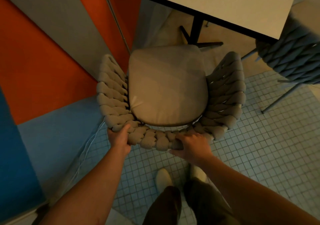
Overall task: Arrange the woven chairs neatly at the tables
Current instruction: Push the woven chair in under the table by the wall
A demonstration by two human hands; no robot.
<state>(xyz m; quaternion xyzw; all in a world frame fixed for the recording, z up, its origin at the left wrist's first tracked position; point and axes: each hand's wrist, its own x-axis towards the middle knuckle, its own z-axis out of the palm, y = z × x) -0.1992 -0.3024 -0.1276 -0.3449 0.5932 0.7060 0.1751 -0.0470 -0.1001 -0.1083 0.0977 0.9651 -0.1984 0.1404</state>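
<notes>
The beige woven chair (pixel 170 94) stands on the tiled floor directly ahead of both hands, its cushion (pixel 167 84) facing up and its front edge pointing toward the table. The person grips the curved back rim, the part nearest the body. The left hand (pixel 119 139) wraps over the rim at its left end, fingers curled into the thick braids. The right hand (pixel 191 144) clamps the rim a little right of centre, thumb under and fingers on top. The hands sit well apart along the rim, probably so the chair can be steered straight rather than swung round.

Beyond the hands, past the cushion, the white table (pixel 225 4) overhangs the view, with its dark pedestal base (pixel 197 32) just past the chair's front. The seat is not yet under the tabletop, so the likely step in hand is pushing the chair forward until it tucks in squarely.

To the right of the right hand, a blue-grey woven chair (pixel 292 56) stands at the table's corner. To the left of the left hand rises an orange, grey and blue panelled wall (pixel 43 65), close beside the chair's left arm, which leaves little room for sideways correction. The person's feet (pixel 163 177) stand just behind the hands.
</notes>
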